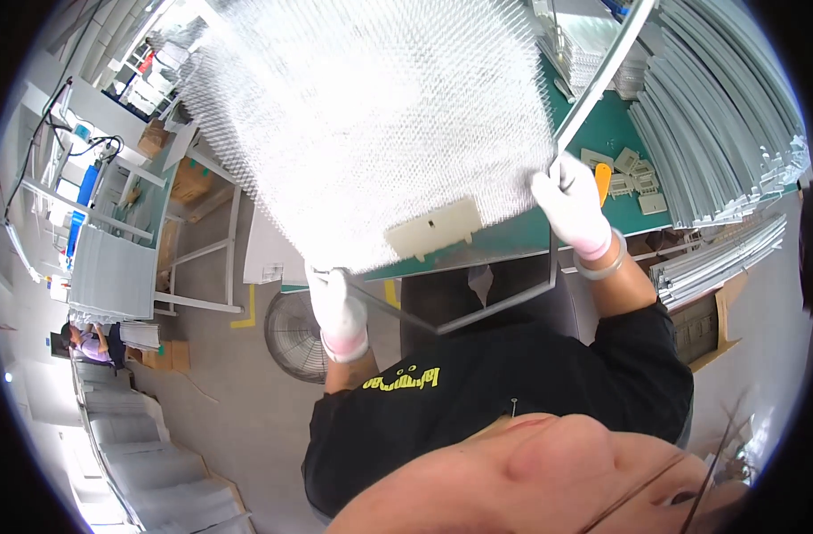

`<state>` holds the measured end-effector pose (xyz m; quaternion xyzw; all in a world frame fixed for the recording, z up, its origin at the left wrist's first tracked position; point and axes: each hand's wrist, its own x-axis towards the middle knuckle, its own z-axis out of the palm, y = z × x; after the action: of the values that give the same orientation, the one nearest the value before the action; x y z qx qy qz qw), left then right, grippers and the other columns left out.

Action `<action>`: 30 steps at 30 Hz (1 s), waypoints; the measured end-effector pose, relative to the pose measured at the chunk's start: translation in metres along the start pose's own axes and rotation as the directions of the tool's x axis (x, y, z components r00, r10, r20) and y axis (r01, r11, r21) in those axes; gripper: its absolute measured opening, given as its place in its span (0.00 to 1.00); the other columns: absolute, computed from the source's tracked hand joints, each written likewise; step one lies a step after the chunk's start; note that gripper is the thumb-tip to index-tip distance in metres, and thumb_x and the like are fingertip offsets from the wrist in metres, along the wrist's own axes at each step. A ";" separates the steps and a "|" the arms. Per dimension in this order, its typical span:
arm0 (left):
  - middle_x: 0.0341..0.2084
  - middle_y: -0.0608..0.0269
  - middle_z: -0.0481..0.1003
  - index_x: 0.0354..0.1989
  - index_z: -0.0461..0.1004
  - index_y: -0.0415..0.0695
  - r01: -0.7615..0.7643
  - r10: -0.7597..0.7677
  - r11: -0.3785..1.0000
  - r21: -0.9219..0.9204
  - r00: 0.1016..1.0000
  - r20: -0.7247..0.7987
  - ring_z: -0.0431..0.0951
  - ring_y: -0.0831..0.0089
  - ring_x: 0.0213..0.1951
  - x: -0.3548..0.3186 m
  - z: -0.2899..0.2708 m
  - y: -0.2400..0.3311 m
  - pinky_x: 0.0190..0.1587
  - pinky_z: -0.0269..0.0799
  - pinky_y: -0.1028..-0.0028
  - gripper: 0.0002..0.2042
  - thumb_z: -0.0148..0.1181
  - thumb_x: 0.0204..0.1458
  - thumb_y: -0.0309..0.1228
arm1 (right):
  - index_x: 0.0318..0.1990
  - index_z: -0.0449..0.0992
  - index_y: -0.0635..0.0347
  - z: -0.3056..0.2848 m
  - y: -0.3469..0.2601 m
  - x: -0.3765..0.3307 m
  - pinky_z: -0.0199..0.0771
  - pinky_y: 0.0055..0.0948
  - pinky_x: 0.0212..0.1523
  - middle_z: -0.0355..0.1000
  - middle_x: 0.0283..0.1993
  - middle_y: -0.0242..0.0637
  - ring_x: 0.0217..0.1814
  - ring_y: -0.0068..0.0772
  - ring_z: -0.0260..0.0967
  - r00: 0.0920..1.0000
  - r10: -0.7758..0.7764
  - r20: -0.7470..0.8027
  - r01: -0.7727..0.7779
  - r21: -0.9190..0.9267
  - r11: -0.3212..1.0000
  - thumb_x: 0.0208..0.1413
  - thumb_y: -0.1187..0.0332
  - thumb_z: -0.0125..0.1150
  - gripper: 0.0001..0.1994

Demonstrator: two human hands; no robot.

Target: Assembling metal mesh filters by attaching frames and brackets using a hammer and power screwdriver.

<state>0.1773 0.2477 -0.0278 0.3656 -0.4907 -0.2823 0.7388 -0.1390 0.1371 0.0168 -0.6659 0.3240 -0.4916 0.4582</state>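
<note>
The mesh panel [362,125] runs past the picture's top edge.

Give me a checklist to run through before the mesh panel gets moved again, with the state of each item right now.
1. Left hand grips the lower corner of the mesh panel: ok, gloved fingers closed on it.
2. Right hand holds the panel's other edge by the metal frame: ok, fist closed there.
3. Panel lifted off the green table: cannot tell, the mesh hides the surface beneath.
4. Beige plastic clip seated on the panel's lower edge: ok, it sits flush on the rim.
5. Small plastic parts on the table lie apart from the panel: ok, beside the right hand.
6. Stacked metal strips out of the way: ok, off to the right.
</note>
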 end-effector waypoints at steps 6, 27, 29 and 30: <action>0.40 0.65 0.75 0.55 0.70 0.34 -0.173 0.203 0.975 -0.140 0.950 0.237 0.71 0.79 0.39 0.099 -0.011 -0.022 0.44 0.69 0.76 0.13 0.53 0.64 0.27 | 0.36 0.70 0.60 0.010 -0.005 0.056 0.53 0.15 0.23 0.59 0.23 0.17 0.24 0.08 0.51 0.926 -0.294 -0.238 0.320 0.079 0.944 0.59 0.74 0.66 0.08; 0.22 0.71 0.72 0.27 0.70 0.41 -0.034 0.020 0.978 0.204 0.997 0.070 0.68 0.86 0.25 0.104 0.035 -0.057 0.28 0.64 0.81 0.10 0.68 0.51 0.20 | 0.40 0.74 0.64 -0.022 0.050 0.063 0.60 0.17 0.27 0.66 0.26 0.21 0.26 0.12 0.58 0.919 -0.266 -0.292 0.277 -0.003 0.961 0.59 0.74 0.64 0.06; 0.22 0.70 0.72 0.26 0.68 0.41 -0.089 0.040 0.965 0.246 0.979 0.199 0.68 0.85 0.24 0.121 0.016 -0.049 0.28 0.64 0.81 0.11 0.68 0.50 0.19 | 0.34 0.74 0.62 -0.034 0.031 0.064 0.60 0.17 0.26 0.66 0.24 0.23 0.26 0.12 0.60 0.964 -0.241 -0.113 0.225 -0.142 0.964 0.58 0.73 0.65 0.05; 0.21 0.70 0.71 0.24 0.67 0.42 -0.152 0.056 0.947 0.283 0.946 0.319 0.67 0.85 0.24 0.128 0.009 -0.046 0.27 0.63 0.81 0.12 0.68 0.50 0.19 | 0.34 0.75 0.63 -0.025 0.010 0.067 0.59 0.18 0.25 0.66 0.23 0.23 0.25 0.12 0.59 0.962 -0.219 -0.165 0.214 -0.049 0.976 0.57 0.73 0.66 0.05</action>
<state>0.2126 0.1194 0.0036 0.3998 -0.6560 -0.2168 0.6024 -0.1421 0.0665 0.0336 -0.6600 0.2943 -0.5887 0.3623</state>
